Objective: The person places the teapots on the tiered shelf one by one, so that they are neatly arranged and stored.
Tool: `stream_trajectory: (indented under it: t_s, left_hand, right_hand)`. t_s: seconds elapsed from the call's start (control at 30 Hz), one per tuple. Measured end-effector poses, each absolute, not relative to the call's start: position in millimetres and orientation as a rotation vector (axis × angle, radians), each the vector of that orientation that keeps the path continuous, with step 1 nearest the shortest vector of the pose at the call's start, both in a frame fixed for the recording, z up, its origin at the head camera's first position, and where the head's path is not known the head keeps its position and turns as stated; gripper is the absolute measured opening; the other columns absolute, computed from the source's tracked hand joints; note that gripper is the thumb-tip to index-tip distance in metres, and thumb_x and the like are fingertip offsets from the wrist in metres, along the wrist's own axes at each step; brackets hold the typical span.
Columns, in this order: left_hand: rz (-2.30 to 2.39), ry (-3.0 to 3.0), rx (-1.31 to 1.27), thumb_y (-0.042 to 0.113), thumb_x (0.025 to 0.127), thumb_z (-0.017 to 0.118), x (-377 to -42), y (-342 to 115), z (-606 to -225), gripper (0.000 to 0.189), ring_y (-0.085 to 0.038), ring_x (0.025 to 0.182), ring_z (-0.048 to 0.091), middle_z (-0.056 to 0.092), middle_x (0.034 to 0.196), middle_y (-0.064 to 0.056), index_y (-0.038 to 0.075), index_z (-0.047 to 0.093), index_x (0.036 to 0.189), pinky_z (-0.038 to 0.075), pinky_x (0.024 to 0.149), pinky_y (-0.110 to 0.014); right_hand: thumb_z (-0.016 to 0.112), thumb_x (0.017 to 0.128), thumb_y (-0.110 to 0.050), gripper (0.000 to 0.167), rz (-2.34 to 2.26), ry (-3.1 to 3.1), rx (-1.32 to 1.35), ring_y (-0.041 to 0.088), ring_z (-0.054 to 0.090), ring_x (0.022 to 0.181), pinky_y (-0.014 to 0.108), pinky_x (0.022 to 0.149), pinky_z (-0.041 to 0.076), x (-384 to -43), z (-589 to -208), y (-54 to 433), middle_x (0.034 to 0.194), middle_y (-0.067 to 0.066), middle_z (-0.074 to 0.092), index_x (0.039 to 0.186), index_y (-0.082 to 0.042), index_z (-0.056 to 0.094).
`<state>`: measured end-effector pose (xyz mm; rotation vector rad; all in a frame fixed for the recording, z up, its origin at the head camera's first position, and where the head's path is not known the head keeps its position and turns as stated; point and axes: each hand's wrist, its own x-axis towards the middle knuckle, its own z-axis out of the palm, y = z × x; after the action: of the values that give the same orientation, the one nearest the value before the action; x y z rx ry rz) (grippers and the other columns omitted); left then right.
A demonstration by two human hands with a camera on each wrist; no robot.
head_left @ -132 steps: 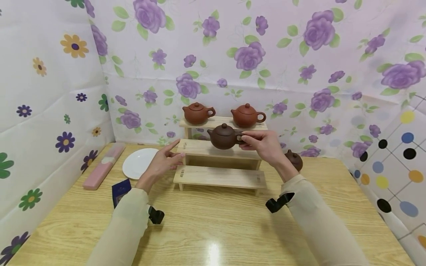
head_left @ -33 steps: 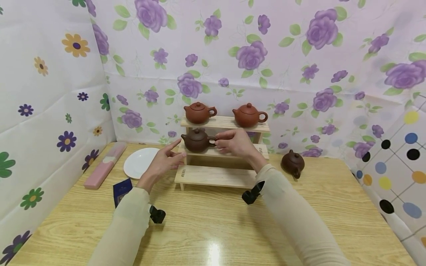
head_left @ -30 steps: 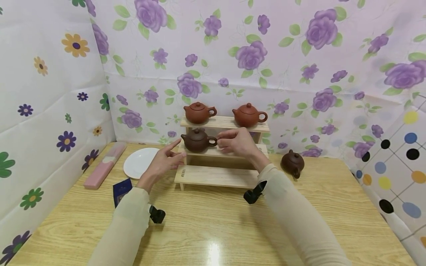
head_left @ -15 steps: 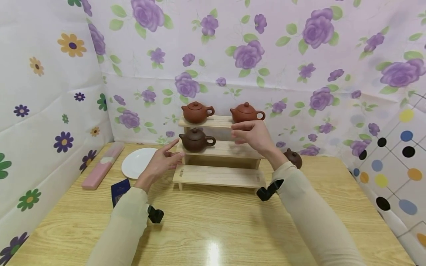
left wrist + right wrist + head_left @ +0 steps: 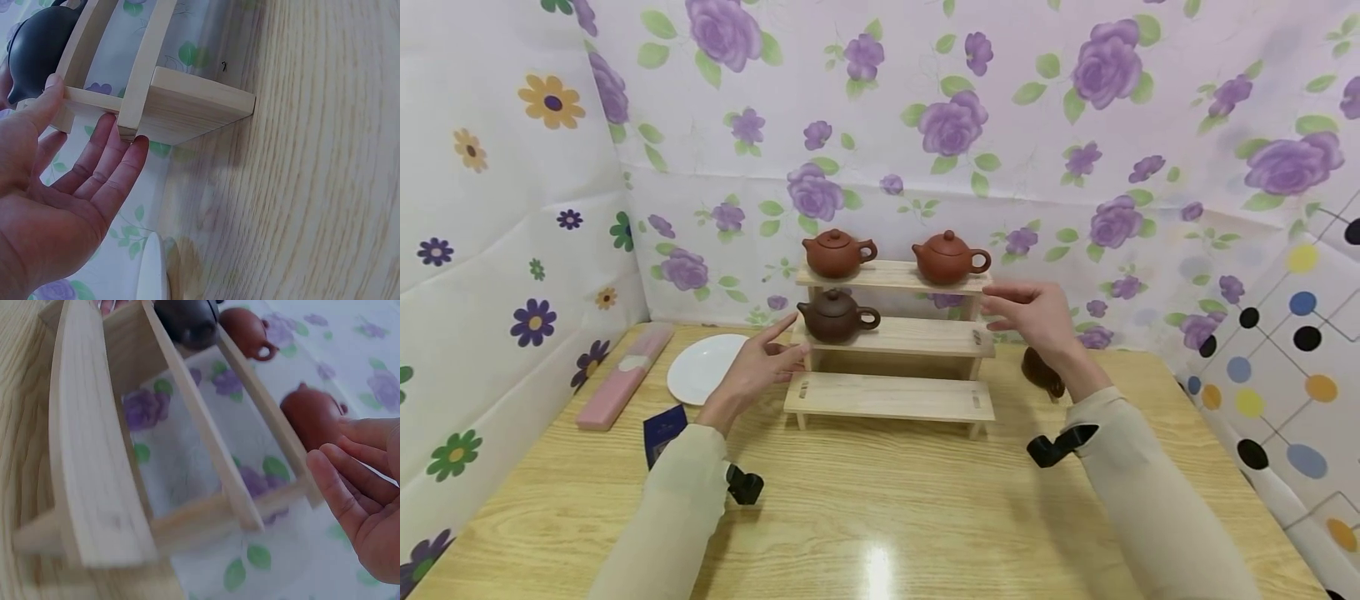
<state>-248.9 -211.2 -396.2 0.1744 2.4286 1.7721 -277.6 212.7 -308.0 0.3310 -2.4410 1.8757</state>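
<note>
My left hand (image 5: 763,362) rests its fingertips at the left end of a three-step wooden display stand (image 5: 887,398). In the left wrist view, thumb and fingers touch the stand's side with the palm apart from it. A dark brown teapot (image 5: 837,317) sits on the middle step at the left, spout toward my left hand. Two reddish-brown teapots occupy the top step: one at left (image 5: 837,253), one at right (image 5: 949,257). Just off the stand's right end, my right hand (image 5: 1036,321) hovers with nothing in it. Behind that wrist, a second dark brown teapot (image 5: 1039,371) stands on the table, partly hidden.
To the left lie a white plate (image 5: 703,372), a long pink case (image 5: 627,377) and a dark blue packet (image 5: 664,430), partly under the left sleeve. Flowered cloth (image 5: 880,125) hangs behind the wooden table (image 5: 865,492) and at both sides.
My right hand carried the dark brown teapot leftward onto the middle step, let go of its handle and moved away right. The left hand stayed at the stand.
</note>
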Motion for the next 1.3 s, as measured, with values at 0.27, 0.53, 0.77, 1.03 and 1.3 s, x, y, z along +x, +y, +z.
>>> stream_trajectory:
  t_s: [0.27, 0.53, 0.77, 1.03, 1.3]
  left_hand:
    - [1.763, 2.426, 0.173, 0.040, 0.108, 0.064, -248, -212, -395, 0.075, -0.038, 0.119, 0.070, 0.059, 0.144, -0.030, 0.034, 0.023, 0.170, 0.057, 0.104, -0.047]
    - [1.765, 2.434, 0.166, 0.041, 0.107, 0.065, -247, -213, -395, 0.075, -0.038, 0.118, 0.071, 0.058, 0.147, -0.029, 0.036, 0.024, 0.169, 0.059, 0.101, -0.045]
    - [1.774, 2.429, 0.169, 0.040, 0.107, 0.065, -248, -213, -396, 0.075, -0.036, 0.116, 0.072, 0.059, 0.146, -0.029, 0.036, 0.024, 0.169, 0.060, 0.098, -0.042]
    - [1.760, 2.435, 0.182, 0.039, 0.107, 0.064, -247, -212, -395, 0.075, -0.037, 0.117, 0.072, 0.060, 0.144, -0.030, 0.033, 0.024, 0.170, 0.060, 0.098, -0.044]
    - [1.761, 2.437, 0.184, 0.038, 0.107, 0.065, -248, -209, -394, 0.075, -0.035, 0.115, 0.073, 0.061, 0.143, -0.030, 0.033, 0.024, 0.170, 0.060, 0.098, -0.043]
  right_hand:
    - [0.077, 0.100, -0.028, 0.049, 1.837, -2.436, 0.226, 0.008, 0.078, 0.092, 0.036, 0.083, 0.065, -271, -323, 249, 0.116, -0.007, 0.073, 0.134, 0.006, 0.069]
    - [0.076, 0.100, -0.025, 0.047, 1.854, -2.402, 0.136, 0.006, 0.078, 0.089, 0.031, 0.076, 0.065, -263, -333, 274, 0.108, -0.017, 0.075, 0.136, 0.005, 0.068]
    - [0.078, 0.099, -0.024, 0.044, 1.885, -2.384, 0.060, 0.007, 0.077, 0.085, 0.033, 0.079, 0.065, -257, -342, 294, 0.100, -0.011, 0.078, 0.132, 0.004, 0.070]
    - [0.076, 0.101, -0.021, 0.032, 1.920, -2.341, 0.009, 0.009, 0.077, 0.088, 0.031, 0.079, 0.065, -253, -363, 317, 0.106, -0.010, 0.077, 0.127, -0.003, 0.074]
    - [0.077, 0.100, -0.024, 0.043, 1.874, -2.354, -0.106, 0.007, 0.076, 0.089, 0.033, 0.079, 0.065, -247, -385, 331, 0.101, -0.016, 0.075, 0.134, 0.001, 0.071]
